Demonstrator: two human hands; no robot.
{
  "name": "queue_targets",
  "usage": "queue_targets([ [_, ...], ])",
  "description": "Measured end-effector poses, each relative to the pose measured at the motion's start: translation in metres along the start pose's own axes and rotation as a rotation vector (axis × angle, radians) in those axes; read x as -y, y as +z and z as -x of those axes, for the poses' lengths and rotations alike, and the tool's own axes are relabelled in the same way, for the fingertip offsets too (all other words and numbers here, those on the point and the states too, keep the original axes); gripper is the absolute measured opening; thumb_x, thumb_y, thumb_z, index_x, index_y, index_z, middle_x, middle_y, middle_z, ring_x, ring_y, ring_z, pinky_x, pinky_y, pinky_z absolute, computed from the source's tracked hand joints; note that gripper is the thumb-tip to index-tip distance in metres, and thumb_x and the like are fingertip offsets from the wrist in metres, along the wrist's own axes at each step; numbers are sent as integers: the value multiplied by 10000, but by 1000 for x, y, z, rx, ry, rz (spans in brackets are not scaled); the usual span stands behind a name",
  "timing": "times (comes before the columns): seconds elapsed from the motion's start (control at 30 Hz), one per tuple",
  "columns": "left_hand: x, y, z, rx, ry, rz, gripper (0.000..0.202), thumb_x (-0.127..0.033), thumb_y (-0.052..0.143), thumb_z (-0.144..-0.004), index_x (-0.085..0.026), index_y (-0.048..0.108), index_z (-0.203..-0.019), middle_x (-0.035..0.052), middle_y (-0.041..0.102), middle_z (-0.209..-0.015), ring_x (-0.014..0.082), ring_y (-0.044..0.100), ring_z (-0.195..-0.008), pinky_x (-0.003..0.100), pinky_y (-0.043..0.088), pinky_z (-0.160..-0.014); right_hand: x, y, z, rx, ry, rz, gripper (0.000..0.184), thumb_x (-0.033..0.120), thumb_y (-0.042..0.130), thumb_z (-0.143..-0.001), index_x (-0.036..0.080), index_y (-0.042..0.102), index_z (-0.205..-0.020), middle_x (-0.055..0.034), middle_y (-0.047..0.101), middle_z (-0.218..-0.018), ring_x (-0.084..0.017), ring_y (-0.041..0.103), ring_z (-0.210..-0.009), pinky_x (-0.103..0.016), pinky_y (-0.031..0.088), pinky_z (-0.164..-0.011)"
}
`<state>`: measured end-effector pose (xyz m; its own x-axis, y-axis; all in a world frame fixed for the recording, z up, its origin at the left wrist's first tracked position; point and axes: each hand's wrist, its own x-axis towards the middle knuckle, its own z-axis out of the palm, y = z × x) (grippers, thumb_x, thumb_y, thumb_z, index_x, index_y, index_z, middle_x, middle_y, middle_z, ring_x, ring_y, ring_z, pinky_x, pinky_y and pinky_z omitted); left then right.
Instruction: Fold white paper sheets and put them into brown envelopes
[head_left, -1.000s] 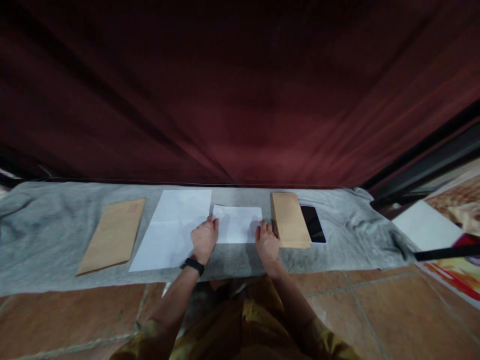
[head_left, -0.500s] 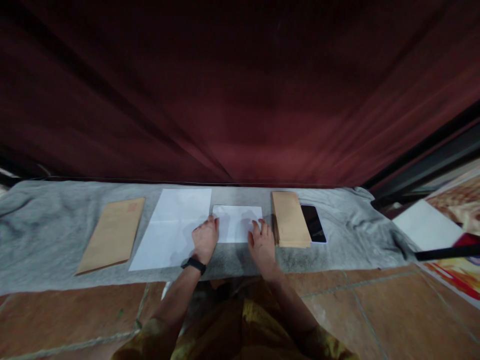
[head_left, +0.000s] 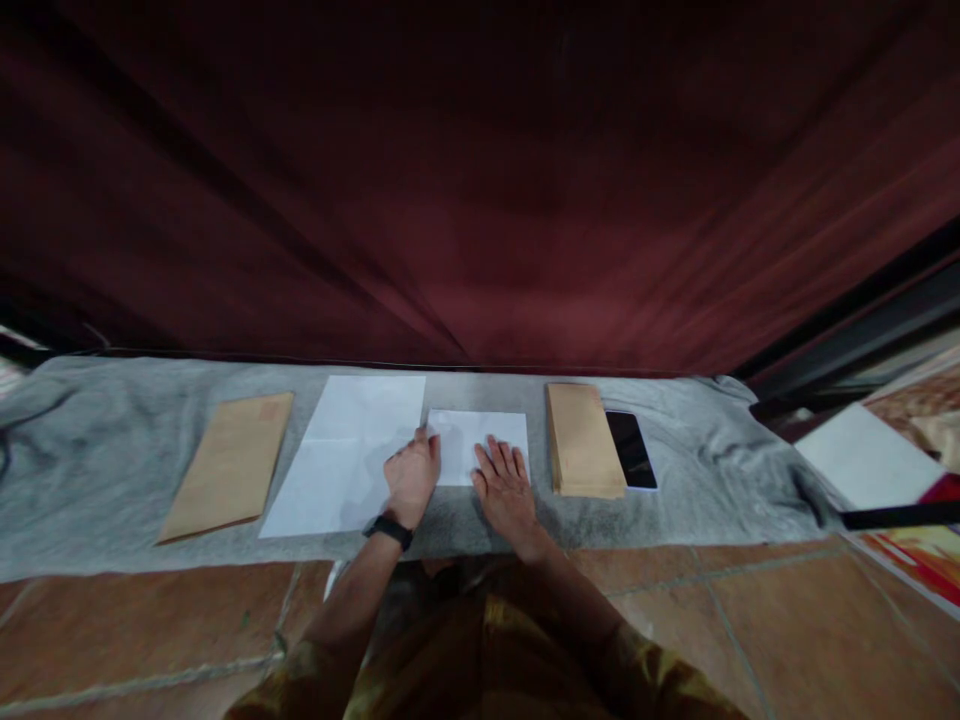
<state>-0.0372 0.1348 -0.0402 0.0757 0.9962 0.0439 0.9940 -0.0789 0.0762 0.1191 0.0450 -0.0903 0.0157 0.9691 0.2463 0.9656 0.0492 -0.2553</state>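
Note:
A folded sheet of white paper (head_left: 459,435) lies on the grey cloth in front of me. My left hand (head_left: 412,480), a dark band on its wrist, is closed with thumb and fingers at the left edge of this folded sheet. Across the sheet's lower right part, my right hand (head_left: 507,492) rests flat with its fingers spread. A larger white sheet (head_left: 352,430), marked by a crease, lies just left of and partly behind my left hand. Right of my right hand sits a small stack of brown envelopes (head_left: 586,440).
A single brown envelope (head_left: 232,460) lies at the left. The phone (head_left: 631,450) is partly under the envelope stack. Grey cloth (head_left: 712,460) covers the long surface, with a dark red curtain (head_left: 480,220) behind it and floor tiles (head_left: 165,620) in front.
My right hand has moved left from the folded sheet's right edge and flattened onto it, fingers spreading. My left hand stays at the left edge.

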Motion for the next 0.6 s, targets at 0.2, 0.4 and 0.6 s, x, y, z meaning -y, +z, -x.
queue_targets([
  [0.2,-13,-2,20,-157,226,32,348,-217,365,-1022,-108,643,-1199,196,698,-1172,322,649,-1147,473,491,-984,3,-1,-1,4,16,-10,486,349,434,-1066,243,453,-1539,-77,388,-1630,-282,343,-1513,-527,250,-1237],
  [0.4,-31,34,34,-97,490,214,479,-314,341,-1052,-129,521,-1456,129,465,-1584,270,350,-1511,469,314,-1230,2,0,0,22,-3,6,472,300,399,-1070,195,479,-1524,-98,377,-1633,-287,325,-1521,-513,229,-1245],
  [0.6,-28,44,35,-62,475,216,550,-397,337,-1056,-136,444,-1528,121,404,-1624,266,245,-1558,501,259,-1262,-3,4,2,-11,-35,13,496,232,360,-1064,164,431,-1550,-120,404,-1617,-267,317,-1525,-510,238,-1244],
])
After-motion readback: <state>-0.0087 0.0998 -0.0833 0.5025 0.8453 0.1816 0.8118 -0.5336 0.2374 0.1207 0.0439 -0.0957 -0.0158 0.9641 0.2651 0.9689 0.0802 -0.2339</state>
